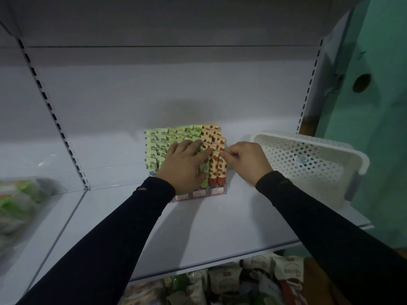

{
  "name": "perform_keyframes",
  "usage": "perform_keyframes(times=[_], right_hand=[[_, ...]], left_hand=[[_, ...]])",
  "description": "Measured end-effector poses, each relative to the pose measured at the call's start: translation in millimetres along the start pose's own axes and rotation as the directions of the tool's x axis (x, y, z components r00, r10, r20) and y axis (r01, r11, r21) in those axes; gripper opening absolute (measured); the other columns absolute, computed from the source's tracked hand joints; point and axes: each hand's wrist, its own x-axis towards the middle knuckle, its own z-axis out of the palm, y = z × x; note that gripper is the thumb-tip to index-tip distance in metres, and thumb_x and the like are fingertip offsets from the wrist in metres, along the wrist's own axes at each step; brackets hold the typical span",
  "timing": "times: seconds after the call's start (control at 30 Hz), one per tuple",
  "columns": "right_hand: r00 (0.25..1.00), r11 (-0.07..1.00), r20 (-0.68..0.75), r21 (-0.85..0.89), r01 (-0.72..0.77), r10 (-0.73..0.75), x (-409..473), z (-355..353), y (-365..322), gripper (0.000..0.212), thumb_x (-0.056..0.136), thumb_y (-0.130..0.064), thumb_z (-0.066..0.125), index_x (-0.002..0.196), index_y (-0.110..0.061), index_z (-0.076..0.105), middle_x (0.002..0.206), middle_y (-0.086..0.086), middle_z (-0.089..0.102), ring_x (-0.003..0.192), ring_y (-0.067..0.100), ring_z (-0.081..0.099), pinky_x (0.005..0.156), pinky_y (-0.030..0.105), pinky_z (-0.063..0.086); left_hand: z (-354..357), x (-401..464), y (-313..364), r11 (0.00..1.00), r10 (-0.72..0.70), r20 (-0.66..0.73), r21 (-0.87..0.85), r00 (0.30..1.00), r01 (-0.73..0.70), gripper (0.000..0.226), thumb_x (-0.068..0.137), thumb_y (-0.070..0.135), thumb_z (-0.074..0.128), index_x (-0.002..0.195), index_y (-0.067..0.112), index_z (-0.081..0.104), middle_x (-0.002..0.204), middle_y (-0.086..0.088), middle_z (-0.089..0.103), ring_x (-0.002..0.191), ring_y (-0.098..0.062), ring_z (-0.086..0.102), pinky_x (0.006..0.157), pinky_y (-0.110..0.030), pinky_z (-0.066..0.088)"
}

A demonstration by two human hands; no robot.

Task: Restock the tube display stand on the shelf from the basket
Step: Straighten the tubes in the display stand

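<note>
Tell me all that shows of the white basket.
The basket is white, plastic by its look, rectangular, with round holes through floor and walls and a solid rolled rim. It lies tipped, opening facing the camera, on the shelf right of the stand. Nothing shows inside but a small round label. No hand touches it.

Dim, bluish light is falling from above; arms are casting soft shadows on the shelf [198,227]. Wide-angle distortion is bending the edges, and corners are blurring.
</note>
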Motion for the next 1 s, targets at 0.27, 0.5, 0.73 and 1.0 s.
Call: perform_keyframes(times=[0.27,0.5,0.73,1.0], right_hand=[[0.997,0.998,0.072,0.067,0.003,-0.008,5.0,-2.4,5.8,0.032,0.093,-0.03,0.061,0.08,-0.002,0.073,0.076,0.012,0.067,0.071,0.024,0.06,0.068,0.038,0.048],[0.995,0.993,0.099,0.117,-0.023,0.011,3.6,-5.3,6.0,0.03,0.094,-0.029,0.06,0.086,-0.003,0.074,0.077,0.014,0.067,0.072,0.025,0.059,0.065,0.031,0.045],[0.993,0.986,0.106,0.156,-0.061,0.045,1.0,-6.3,7.5,0.043,0.094,-0.039,0.058,0.086,0.002,0.07,0.08,0.021,0.066,0.075,0.034,0.059,0.063,0.037,0.047],[0.997,0.984,0.018,0.158,-0.08,0.078,-3.3,-12.6,4.3,0.035,0.094,-0.039,0.057,0.086,-0.01,0.074,0.083,0.01,0.07,0.078,0.023,0.062,0.074,0.035,0.049]], left_hand=[[-0.3,0.4,0.5,1.0,0.0,0.007,0.009,1.0,0.0,0.069,0.092,0.044,0.049,0.154,0.035,0.021,0.162,-0.003,0.014,0.148,-0.027,0.011,0.118,-0.048,0.005],[-2.2,0.4,0.0,1.0,0.004,0.016,0.012,1.0,-0.005,0.07,0.092,0.044,0.05,0.154,0.034,0.02,0.162,-0.004,0.015,0.147,-0.027,0.011,0.118,-0.048,0.005],[-2.4,-0.6,0.5,1.0,0.009,0.018,0.027,1.0,-0.009,0.072,0.091,0.045,0.05,0.155,0.034,0.017,0.162,-0.005,0.014,0.147,-0.028,0.011,0.119,-0.048,0.006],[-4.4,-1.3,0.0,1.0,0.023,0.01,0.012,1.0,-0.023,0.076,0.089,0.042,0.051,0.155,0.033,0.015,0.162,-0.006,0.016,0.147,-0.028,0.012,0.119,-0.048,0.006]])
